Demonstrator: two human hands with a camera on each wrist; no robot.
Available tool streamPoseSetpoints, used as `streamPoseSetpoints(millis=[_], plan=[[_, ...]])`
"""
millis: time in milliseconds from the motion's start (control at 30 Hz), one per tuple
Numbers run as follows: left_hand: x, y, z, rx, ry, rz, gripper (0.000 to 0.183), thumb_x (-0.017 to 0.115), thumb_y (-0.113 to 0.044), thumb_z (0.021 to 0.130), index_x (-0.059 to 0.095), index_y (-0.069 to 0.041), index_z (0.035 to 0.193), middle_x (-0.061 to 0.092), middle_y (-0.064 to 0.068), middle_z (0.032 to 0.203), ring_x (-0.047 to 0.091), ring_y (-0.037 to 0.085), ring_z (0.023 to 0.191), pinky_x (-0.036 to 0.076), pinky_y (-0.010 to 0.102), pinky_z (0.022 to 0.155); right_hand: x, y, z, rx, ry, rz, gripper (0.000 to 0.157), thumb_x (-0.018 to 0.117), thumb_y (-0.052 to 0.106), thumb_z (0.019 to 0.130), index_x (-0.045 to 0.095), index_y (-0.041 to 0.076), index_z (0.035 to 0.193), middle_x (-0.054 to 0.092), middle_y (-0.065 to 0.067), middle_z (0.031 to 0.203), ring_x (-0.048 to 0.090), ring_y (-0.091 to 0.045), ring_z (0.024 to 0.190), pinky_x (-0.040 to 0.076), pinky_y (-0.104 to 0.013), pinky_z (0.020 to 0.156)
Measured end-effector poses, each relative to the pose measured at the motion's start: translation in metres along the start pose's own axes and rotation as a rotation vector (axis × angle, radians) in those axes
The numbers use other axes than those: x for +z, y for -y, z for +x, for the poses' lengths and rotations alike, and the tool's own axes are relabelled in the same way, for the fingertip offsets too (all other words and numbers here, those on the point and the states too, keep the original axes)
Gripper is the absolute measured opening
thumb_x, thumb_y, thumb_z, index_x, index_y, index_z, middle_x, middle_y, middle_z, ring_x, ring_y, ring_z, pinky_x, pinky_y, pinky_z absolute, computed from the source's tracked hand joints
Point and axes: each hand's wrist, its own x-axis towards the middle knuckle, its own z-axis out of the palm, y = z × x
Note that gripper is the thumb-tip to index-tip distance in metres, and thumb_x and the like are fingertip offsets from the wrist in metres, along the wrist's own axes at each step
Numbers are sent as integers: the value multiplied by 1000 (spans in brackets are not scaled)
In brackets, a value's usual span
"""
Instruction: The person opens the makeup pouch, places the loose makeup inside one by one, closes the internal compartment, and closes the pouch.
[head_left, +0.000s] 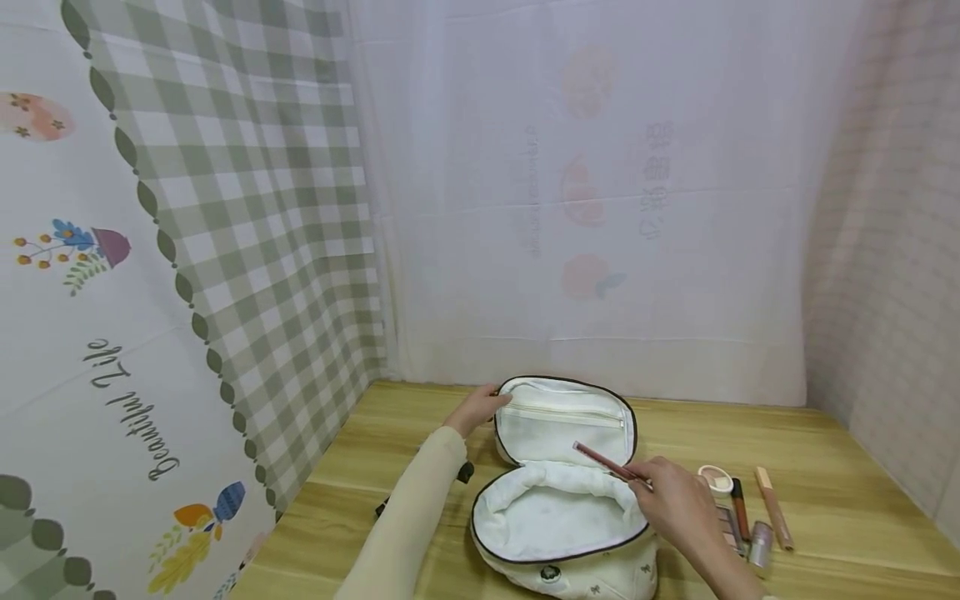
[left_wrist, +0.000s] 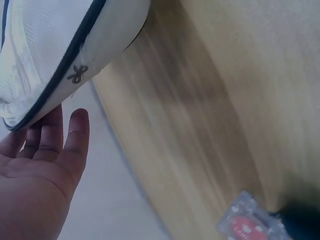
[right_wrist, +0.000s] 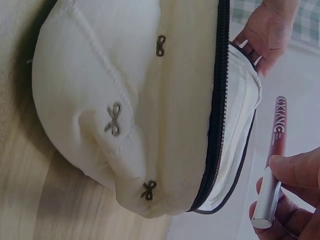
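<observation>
A cream cosmetic bag (head_left: 570, 575) with a white lining and dark zip edging stands open, its lid (head_left: 562, 421) tipped up at the back. My left hand (head_left: 476, 408) holds the lid by its upper left edge. In the left wrist view, the left hand's fingers (left_wrist: 50, 135) reach behind the lid's rim. My right hand (head_left: 678, 504) pinches a lip gloss tube (head_left: 603, 461) above the bag's right side. The right wrist view shows the lip gloss's silver cap (right_wrist: 267, 200) between thumb and fingers, its dark pink end pointing away.
Right of the bag lie a round compact (head_left: 716, 479), an eyeshadow palette (head_left: 727, 527), a dark tube (head_left: 740, 508), a pinkish stick (head_left: 774, 508) and a small silvery cylinder (head_left: 761, 543). Left of the bag, a clear packet (left_wrist: 245, 225) lies beside something dark (left_wrist: 302, 217).
</observation>
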Motion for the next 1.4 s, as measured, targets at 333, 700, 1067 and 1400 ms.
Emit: streamPoseSetpoints(millis=[333, 700, 1067, 1400], plan=[[-8, -15, 2, 63, -1, 102, 28, 55, -31, 104, 66, -6, 104, 60, 4, 92, 51, 16, 81, 48, 45, 80, 2, 0, 0, -6, 18, 2, 15, 74, 13, 85, 79, 15, 99, 67, 0, 83, 55, -15, 63, 38, -40, 57], [-18, -48, -2, 125, 124, 337, 27, 66, -27, 97, 71, -6, 114, 66, 2, 102, 58, 14, 88, 49, 31, 74, -1, 2, 0, -58, -21, -11, 14, 74, 11, 83, 79, 14, 96, 68, -2, 84, 63, -25, 68, 38, -42, 56], [-12, -66, -16, 165, 95, 527, 27, 72, -13, 93, 73, -9, 120, 71, 3, 112, 63, 14, 97, 52, 27, 80, -1, -2, 6, -86, -11, -43, 14, 74, 12, 83, 79, 16, 95, 67, -1, 83, 64, -24, 69, 40, -43, 54], [-3, -52, -27, 306, -75, 511, 26, 73, -11, 91, 74, -7, 116, 73, 4, 109, 68, 14, 97, 54, 21, 77, -3, -9, 14, -175, -73, -106, 12, 76, 9, 80, 79, 14, 91, 69, -5, 84, 65, -28, 69, 38, -45, 54]])
